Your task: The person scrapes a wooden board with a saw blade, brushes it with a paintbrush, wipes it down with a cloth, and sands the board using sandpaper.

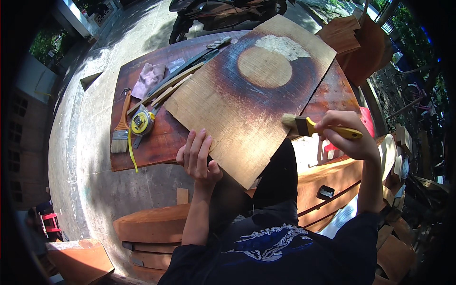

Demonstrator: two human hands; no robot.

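Observation:
A thin wooden board (228, 107) lies tilted across the dark reddish table, with a scorched dark ring around a pale round patch. My left hand (197, 156) rests at its near left edge, fingers on top and thumb lower down, holding it. In my right hand (349, 135) is a paintbrush (304, 126) with a yellow handle, gripped by thumb and fingers. Its pale bristles touch the board's right edge. To the left on the table lie a second paintbrush (121, 130) with a wooden handle and a yellow tape measure (141, 122) with its tape partly out.
A pink cloth (148, 80) and several thin sticks (173, 88) lie on the table (156, 152) left of the board. Curved wooden pieces (156, 223) stand below left. More wood (327, 183) lies at the right, beside a red plastic thing (366, 118). A motorbike (223, 14) is parked beyond.

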